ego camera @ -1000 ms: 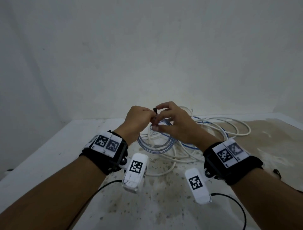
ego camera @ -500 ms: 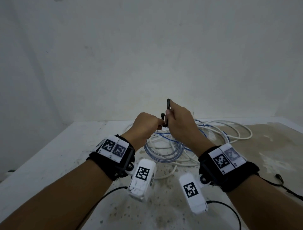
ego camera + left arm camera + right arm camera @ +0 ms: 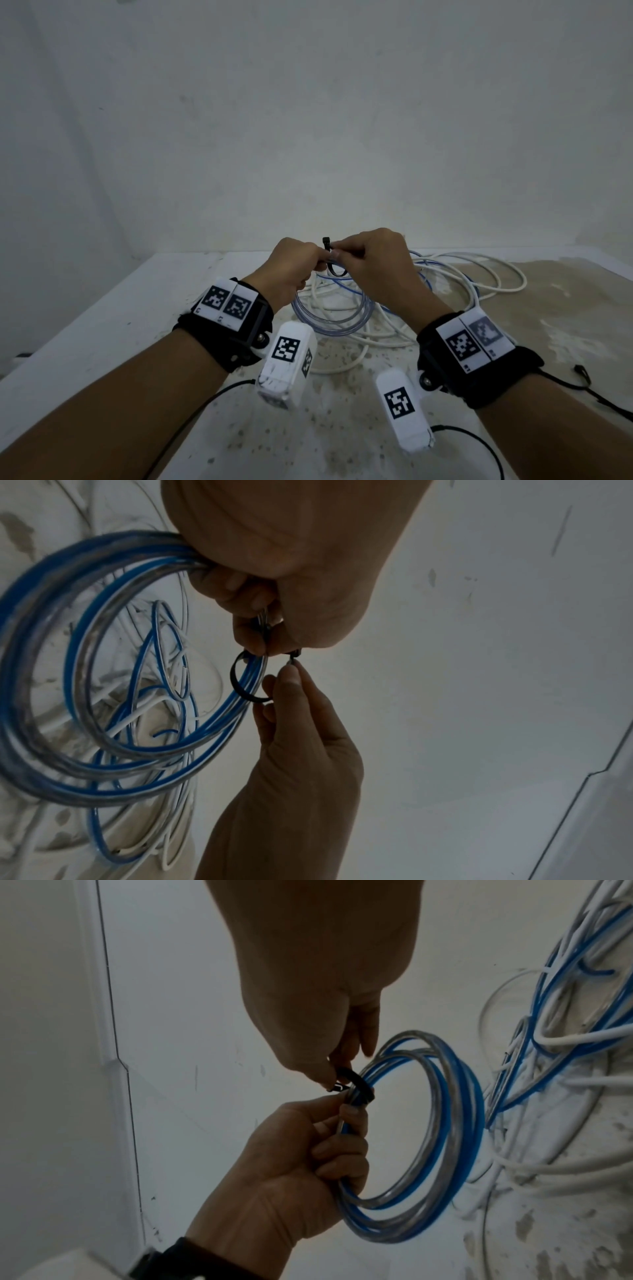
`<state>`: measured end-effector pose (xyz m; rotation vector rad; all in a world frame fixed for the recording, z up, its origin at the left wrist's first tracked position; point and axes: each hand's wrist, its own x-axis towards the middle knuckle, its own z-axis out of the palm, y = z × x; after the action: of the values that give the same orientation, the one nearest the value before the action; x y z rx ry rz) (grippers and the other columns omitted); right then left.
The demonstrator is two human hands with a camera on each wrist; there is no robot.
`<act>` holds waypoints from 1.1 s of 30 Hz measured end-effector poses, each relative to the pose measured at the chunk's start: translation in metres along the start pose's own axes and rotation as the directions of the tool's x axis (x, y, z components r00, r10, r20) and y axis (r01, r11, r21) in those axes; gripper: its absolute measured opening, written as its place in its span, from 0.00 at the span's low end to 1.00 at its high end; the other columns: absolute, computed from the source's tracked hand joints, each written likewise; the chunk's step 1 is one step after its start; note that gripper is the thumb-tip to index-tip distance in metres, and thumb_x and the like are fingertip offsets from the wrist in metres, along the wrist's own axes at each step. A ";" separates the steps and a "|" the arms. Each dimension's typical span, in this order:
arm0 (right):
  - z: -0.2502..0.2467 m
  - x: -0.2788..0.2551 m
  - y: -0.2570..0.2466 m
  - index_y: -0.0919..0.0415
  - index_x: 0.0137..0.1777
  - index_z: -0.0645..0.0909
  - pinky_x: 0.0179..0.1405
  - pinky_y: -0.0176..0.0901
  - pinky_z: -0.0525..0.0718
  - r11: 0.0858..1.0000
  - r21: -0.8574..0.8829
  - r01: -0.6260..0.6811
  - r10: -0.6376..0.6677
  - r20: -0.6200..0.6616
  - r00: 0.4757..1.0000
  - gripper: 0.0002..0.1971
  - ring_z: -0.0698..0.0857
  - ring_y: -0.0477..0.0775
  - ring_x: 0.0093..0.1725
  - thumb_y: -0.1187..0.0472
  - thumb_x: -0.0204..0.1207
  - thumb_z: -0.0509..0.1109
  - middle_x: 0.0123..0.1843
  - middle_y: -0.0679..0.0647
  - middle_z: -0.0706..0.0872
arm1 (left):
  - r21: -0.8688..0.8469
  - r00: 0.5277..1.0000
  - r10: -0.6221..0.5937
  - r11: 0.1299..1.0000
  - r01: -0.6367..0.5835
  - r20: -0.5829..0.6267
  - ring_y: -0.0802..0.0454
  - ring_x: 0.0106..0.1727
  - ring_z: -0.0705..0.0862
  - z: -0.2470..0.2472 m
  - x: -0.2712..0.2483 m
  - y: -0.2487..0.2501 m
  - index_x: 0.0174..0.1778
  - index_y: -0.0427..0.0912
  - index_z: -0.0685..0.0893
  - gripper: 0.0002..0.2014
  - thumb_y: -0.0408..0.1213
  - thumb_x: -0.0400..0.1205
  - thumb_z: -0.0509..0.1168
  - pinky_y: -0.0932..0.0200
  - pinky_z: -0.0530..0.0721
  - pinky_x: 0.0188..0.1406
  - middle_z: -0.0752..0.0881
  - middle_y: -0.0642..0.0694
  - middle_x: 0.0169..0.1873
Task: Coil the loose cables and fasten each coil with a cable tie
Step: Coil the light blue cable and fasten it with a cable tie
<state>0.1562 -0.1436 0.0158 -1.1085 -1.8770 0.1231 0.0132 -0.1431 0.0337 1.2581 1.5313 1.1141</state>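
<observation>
Black cable tie [image 3: 245,685], upright before, now looped around blue coil [image 3: 103,696], pinched by right hand [image 3: 373,270]; left hand [image 3: 291,270] grips coil; cinching pending.

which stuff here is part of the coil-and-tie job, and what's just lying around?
In the job:
- blue and clear cable coil, gripped by left hand
- black cable tie looped round it, pinched by right hand
- loose white cables on the table, not yet coiled

Lying about:
- thin black lead at right edge

Held coil [image 3: 330,310] before loose cables [image 3: 445,281] on table [image 3: 102,325]
</observation>
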 end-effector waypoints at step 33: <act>0.000 0.010 -0.002 0.54 0.54 0.86 0.43 0.37 0.73 0.980 -0.067 -0.188 0.196 0.146 0.970 0.11 0.83 0.46 0.38 0.63 0.73 0.75 0.29 0.44 0.83 | 0.526 0.945 0.328 0.802 -0.281 0.004 0.41 0.39 0.87 0.002 0.003 -0.019 0.38 0.35 0.91 0.11 0.39 0.74 0.67 0.48 0.83 0.37 0.90 0.38 0.35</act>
<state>0.1536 -0.1373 0.0232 -1.3491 -1.9120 0.2763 0.0101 -0.1418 0.0151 1.9047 1.8151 0.9859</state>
